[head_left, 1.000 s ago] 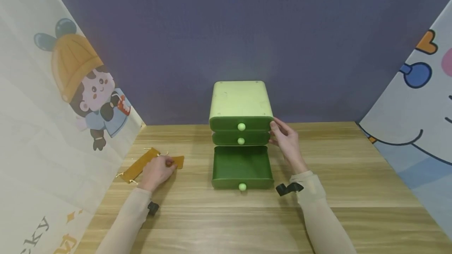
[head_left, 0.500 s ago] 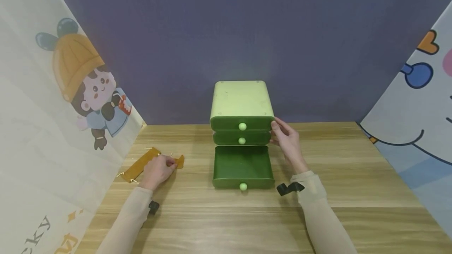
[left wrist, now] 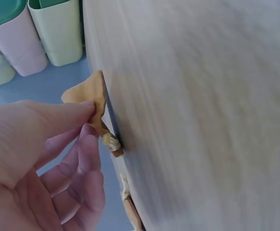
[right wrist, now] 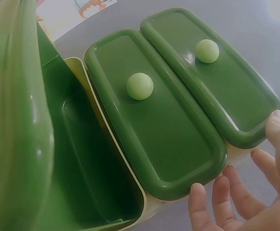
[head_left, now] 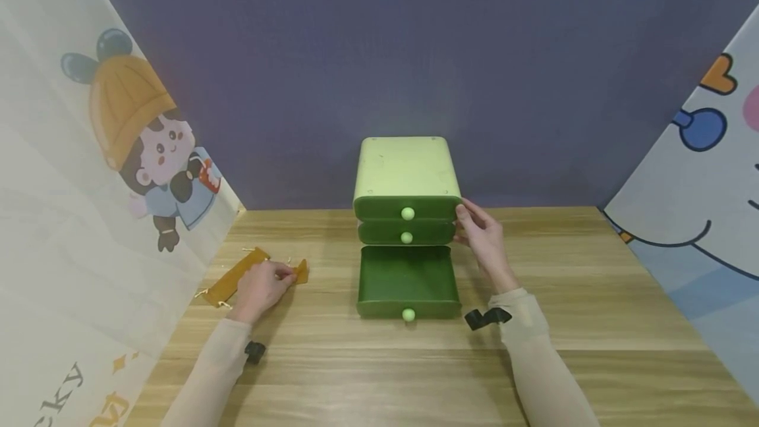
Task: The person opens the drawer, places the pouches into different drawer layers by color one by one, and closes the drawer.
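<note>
My left hand (head_left: 261,287) pinches a small tan drawstring pouch (left wrist: 89,91) between thumb and fingertips. The pouch's free end sticks up, and a knotted pale cord (left wrist: 112,142) shows below the fingers. Beside that hand a longer tan pouch (head_left: 234,277) with pale cords lies flat on the table. A drawer cabinet (head_left: 409,167) with a pale green top stands in the middle; its bottom drawer (head_left: 408,275) is pulled out with a bare floor. My right hand (head_left: 485,242) touches the cabinet's right side, thumb at the top drawer's edge (right wrist: 255,137) and fingertips by the middle drawer (right wrist: 164,120).
A wooden table (head_left: 356,381) runs up to a dark blue back wall (head_left: 296,84). Printed panels flank it at left and right. In the left wrist view, pastel bins (left wrist: 58,36) stand beyond the table's edge.
The small pouch's free end, flat a second ago, now stands folded up at my left fingertips. My right hand and the cabinet hold their places.
</note>
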### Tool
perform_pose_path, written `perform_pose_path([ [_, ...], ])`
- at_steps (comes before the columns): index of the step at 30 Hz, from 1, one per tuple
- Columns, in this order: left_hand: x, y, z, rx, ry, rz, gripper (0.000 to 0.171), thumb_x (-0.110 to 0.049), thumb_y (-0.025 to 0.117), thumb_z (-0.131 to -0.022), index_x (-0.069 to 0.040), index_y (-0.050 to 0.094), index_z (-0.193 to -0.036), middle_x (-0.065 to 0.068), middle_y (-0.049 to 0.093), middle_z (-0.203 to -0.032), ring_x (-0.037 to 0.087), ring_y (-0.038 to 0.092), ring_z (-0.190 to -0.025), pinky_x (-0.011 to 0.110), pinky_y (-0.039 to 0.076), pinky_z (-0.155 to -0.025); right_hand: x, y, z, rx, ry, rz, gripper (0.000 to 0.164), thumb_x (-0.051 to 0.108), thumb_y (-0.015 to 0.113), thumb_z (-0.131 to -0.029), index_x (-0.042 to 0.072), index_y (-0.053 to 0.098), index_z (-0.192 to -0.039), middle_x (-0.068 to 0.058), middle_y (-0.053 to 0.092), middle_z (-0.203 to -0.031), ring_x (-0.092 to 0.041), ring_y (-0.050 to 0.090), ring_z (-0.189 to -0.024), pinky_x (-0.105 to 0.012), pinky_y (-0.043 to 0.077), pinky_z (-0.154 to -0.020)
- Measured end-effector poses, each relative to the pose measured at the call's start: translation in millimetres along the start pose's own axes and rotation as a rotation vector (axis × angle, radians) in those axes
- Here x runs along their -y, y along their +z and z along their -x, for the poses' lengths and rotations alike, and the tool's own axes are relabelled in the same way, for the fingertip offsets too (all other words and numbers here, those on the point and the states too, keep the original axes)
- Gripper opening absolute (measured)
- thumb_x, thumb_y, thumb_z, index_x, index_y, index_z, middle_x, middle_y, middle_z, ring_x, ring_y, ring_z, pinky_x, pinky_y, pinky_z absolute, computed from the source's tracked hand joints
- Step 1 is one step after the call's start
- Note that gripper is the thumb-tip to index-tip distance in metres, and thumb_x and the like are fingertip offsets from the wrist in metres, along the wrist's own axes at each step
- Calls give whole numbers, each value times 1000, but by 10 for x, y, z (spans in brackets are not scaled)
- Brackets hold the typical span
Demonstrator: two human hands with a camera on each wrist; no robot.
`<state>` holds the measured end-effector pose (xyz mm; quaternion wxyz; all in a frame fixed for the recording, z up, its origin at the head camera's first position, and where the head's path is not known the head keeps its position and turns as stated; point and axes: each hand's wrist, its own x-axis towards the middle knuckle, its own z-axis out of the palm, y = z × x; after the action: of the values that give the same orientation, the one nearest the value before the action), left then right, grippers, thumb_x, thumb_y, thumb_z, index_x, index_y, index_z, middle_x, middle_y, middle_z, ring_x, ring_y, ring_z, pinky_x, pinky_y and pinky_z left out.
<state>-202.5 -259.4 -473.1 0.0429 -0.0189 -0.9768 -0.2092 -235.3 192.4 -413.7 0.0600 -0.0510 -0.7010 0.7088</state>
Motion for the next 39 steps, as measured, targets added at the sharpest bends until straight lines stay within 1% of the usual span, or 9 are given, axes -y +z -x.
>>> perform_pose_path([
  [3,-22,-11,7,-12,4,-6,16,-28,77,-97,-17,84,-106,8,83,-110,34,78,-95,39,51,-60,1,-3,4,-3,3,3,61,44,66,-104,17,53,-157,2,68,-127,-6,65,-102,-30,64,-90],
  [7,-59,-28,5,-12,14,-9,18,-28,76,-97,-17,83,-109,6,83,-109,27,75,-83,34,45,-56,4,-3,6,-7,8,9,62,45,66,-104,18,53,-158,-6,65,-135,-5,65,-102,-27,63,-89],
  [11,-102,-40,10,-15,26,-2,19,-28,75,-98,-17,83,-110,5,83,-110,19,68,-74,33,41,-54,3,-2,5,-3,6,13,62,46,65,-104,18,53,-158,-4,66,-133,-5,65,-102,-26,63,-87],
  [16,-137,-51,17,-23,33,1,18,-28,74,-98,-18,83,-109,4,83,-108,17,62,-69,33,39,-52,-5,2,1,-2,3,7,61,45,65,-104,18,53,-158,1,67,-127,-5,65,-102,-25,63,-86],
  [22,-168,-65,37,-17,32,20,18,-29,74,-98,-17,83,-109,3,82,-104,15,53,-60,33,37,-50,-4,5,-5,-14,10,-15,61,44,67,-104,16,55,-156,8,68,-119,-5,65,-101,-26,64,-86],
  [27,-196,-72,55,-19,39,30,19,-29,74,-98,-17,83,-110,2,82,-103,12,52,-57,32,37,-49,-4,6,-12,-17,14,-15,61,44,68,-103,16,55,-156,12,69,-115,-5,65,-100,-26,64,-86],
  [33,-252,-83,85,-13,62,49,19,-27,75,-99,-15,82,-111,4,82,-103,10,50,-52,31,37,-45,-9,10,-20,-18,9,-16,61,44,68,-103,15,55,-156,14,69,-111,-5,65,-99,-25,64,-85],
  [36,-287,-93,102,-11,66,53,19,-27,75,-99,-14,82,-112,4,82,-103,10,52,-53,31,38,-45,-14,11,-20,-17,5,-14,61,44,67,-104,15,55,-156,15,69,-111,-4,65,-99,-24,63,-84],
  [39,-320,-107,110,-9,70,52,20,-27,75,-99,-14,82,-112,4,82,-104,9,55,-56,31,39,-46,-17,10,-17,-16,6,-8,60,44,67,-104,16,55,-156,12,69,-115,-5,65,-100,-24,63,-85],
])
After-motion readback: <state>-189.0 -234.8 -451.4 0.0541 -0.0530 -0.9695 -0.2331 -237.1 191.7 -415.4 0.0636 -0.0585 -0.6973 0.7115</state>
